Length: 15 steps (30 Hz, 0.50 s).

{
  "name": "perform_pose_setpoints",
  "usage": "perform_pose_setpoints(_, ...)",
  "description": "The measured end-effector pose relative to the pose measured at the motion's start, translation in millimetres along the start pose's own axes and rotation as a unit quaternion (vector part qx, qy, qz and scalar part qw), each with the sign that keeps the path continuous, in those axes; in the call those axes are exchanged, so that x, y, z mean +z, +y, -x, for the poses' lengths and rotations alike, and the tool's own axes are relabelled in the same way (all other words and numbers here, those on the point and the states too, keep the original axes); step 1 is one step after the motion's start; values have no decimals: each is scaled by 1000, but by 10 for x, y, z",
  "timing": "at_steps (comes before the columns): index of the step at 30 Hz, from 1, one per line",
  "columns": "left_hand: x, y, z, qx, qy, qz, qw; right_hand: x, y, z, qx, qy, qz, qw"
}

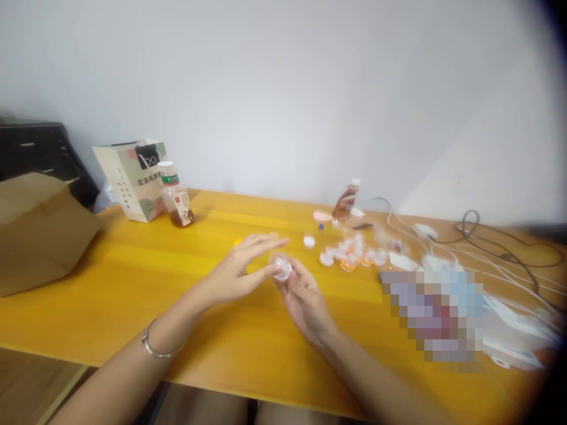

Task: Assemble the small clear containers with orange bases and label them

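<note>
Above the middle of the table, my right hand (pixel 305 298) is closed around a small round white-and-clear cap (pixel 282 268), gripped between thumb and fingers. My left hand (pixel 239 265) comes in from the left side, its fingers stretched out over the cap and its thumb tip against the cap's near face. A bangle circles the left wrist. Just beyond the hands lies a loose white cap (pixel 309 241). To its right is a cluster of small round pieces (pixel 352 252), white, clear and orange. Behind my left fingers a yellow piece (pixel 237 242) partly shows.
At the back left stand a printed paper bag (pixel 133 186) and a white-capped bottle (pixel 176 198). A brown paper bag (pixel 39 230) sits at far left. A dark drink bottle (pixel 346 202) stands behind the cluster, near a blue cap (pixel 321 226). Cables (pixel 500 254) tangle at right.
</note>
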<state>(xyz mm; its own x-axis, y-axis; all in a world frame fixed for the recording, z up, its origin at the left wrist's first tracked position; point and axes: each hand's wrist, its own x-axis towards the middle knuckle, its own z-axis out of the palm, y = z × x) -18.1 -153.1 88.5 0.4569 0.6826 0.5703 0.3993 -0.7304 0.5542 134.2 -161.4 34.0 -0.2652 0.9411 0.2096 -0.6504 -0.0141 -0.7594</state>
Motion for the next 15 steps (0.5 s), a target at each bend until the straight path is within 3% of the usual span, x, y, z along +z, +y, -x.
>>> perform_pose_setpoints(3, -22, 3, -7, -3, -21, 55, 998, 13, -1, -2, 17, -21, 11, 1000)
perform_pose_setpoints(9, 125, 0, 13, -28, 113, 0, 993, 10, 26, 15, 18, -4, 36, 999)
perform_pose_setpoints(11, 126, -8, 19, -32, 92, 10, 995, -4, 24, 17, 25, 3, 41, 999)
perform_pose_setpoints(15, 56, -31, 20, -34, -11, 85, 996, -30, 5, 7, 35, -14, 50, 998)
